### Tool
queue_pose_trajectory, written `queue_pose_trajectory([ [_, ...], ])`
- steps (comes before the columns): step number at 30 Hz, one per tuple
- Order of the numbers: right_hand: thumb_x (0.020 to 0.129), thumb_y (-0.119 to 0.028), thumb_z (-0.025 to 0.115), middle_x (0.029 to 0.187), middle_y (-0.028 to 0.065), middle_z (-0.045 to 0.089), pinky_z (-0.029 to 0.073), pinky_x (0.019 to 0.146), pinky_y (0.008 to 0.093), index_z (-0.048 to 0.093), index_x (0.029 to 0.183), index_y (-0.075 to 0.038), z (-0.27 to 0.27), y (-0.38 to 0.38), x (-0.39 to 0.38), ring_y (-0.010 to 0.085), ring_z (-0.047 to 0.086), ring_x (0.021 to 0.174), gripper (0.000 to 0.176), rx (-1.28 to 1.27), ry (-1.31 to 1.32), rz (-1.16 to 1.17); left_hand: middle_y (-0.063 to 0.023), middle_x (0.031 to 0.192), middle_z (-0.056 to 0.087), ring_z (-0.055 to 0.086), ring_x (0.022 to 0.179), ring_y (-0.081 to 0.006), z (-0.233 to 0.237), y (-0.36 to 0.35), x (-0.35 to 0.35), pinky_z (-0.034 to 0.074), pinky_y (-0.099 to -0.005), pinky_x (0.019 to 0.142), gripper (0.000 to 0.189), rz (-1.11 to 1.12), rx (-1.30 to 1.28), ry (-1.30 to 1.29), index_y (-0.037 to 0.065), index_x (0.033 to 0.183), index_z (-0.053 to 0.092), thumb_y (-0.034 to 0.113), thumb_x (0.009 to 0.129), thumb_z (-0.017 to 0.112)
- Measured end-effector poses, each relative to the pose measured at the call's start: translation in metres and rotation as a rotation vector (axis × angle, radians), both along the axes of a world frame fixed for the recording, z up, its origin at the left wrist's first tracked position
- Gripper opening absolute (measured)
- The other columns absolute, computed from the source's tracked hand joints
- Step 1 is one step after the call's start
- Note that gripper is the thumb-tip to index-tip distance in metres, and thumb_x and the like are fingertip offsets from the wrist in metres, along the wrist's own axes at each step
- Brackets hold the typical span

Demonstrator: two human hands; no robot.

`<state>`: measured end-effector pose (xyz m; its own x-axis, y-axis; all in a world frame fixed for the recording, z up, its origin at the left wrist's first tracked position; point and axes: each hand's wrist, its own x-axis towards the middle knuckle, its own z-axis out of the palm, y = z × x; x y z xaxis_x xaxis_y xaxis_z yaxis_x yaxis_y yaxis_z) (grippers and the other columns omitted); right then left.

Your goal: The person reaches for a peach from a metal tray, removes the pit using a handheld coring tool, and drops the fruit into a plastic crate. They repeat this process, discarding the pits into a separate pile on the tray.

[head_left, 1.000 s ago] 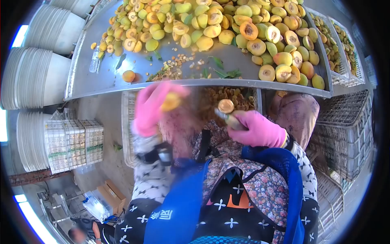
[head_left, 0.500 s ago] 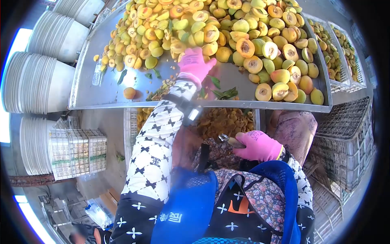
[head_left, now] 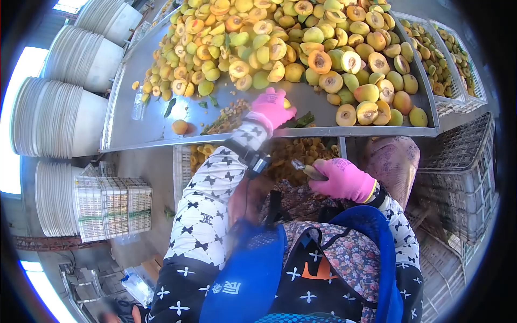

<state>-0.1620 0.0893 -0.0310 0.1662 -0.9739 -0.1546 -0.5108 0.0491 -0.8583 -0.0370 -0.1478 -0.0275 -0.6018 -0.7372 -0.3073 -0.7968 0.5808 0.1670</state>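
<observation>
My left hand (head_left: pixel 270 110), in a pink glove, is over the metal tray (head_left: pixel 318 131) near its front edge. Its fingers are curled round a yellow fruit (head_left: pixel 287 103), of which only a small part shows. Beyond it lies a large heap of yellow fruit (head_left: pixel 237 37), many pieces cut in half. My right hand (head_left: pixel 344 181), also gloved in pink, grips a small tool (head_left: pixel 313 172) with a pale handle and a metal tip, below the tray edge. Pits (head_left: pixel 229 117) and green leaves (head_left: pixel 304 120) lie close to my left hand.
Cut fruit (head_left: pixel 307 153) fills a crate under the tray. A lone fruit (head_left: pixel 180 127) and a clear bottle (head_left: pixel 138 104) are on the tray's left. Stacked white tubs (head_left: pixel 81 116) and crates (head_left: pixel 113 207) stand left; more crates (head_left: pixel 455 177) stand right.
My left hand has come back from the heap's edge toward the tray's front edge, and a bit of yellow fruit now shows at its fingers. My right hand still holds the tool. The view has shifted slightly.
</observation>
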Motion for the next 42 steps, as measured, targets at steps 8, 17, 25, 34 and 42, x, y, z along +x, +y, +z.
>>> queue_pose_trajectory([
  [8,0.084,-0.020,0.072,0.077,0.0175,0.064,0.050,0.062,0.0430,0.058,0.100,-0.006,0.011,0.001,0.009,0.0393,0.064,0.074,0.026,-0.339,-0.123,-0.437,-0.0206,0.137,0.052,0.051,0.126,-0.0380,0.021,0.049,0.039,0.039,-0.0525,0.109,0.061,0.119,1.479,1.484,-0.001,0.139,0.046,0.029,0.088,0.060],
  [17,0.082,-0.021,0.070,0.085,0.0113,0.063,0.049,0.066,0.0441,0.056,0.103,-0.007,0.006,0.000,0.031,0.0333,0.064,0.073,0.029,-0.467,0.309,-0.438,-0.0157,0.119,0.057,0.056,0.110,-0.0293,0.023,0.127,0.030,0.046,-0.0437,0.100,0.047,0.370,1.338,1.663,0.000,0.133,0.049,0.021,0.092,0.053],
  [25,0.085,-0.022,0.066,0.083,0.0115,0.062,0.048,0.065,0.0441,0.052,0.099,-0.008,0.006,0.001,0.034,0.0323,0.064,0.072,0.025,-0.373,0.394,-0.401,-0.0139,0.109,0.060,0.058,0.104,-0.0261,0.029,0.132,0.029,0.048,-0.0409,0.095,0.041,0.426,1.240,1.642,0.000,0.130,0.052,0.014,0.092,0.053],
  [34,0.083,-0.019,0.065,0.081,0.0162,0.063,0.050,0.061,0.0467,0.050,0.099,-0.004,0.000,0.006,0.028,0.0371,0.064,0.072,0.027,-0.345,0.185,-0.276,-0.0119,0.101,0.061,0.060,0.091,-0.0217,0.024,0.130,0.028,0.052,-0.0356,0.083,0.033,0.383,1.257,1.551,-0.003,0.123,0.055,0.008,0.092,0.054],
  [42,0.084,-0.018,0.066,0.079,0.0222,0.064,0.051,0.067,0.0504,0.052,0.099,-0.001,-0.007,0.002,0.028,0.0431,0.064,0.078,0.027,-0.192,0.194,-0.277,-0.0143,0.093,0.067,0.066,0.086,-0.0246,0.021,0.123,0.030,0.056,-0.0393,0.079,0.035,0.454,1.029,1.254,-0.003,0.107,0.064,0.030,0.100,0.055],
])
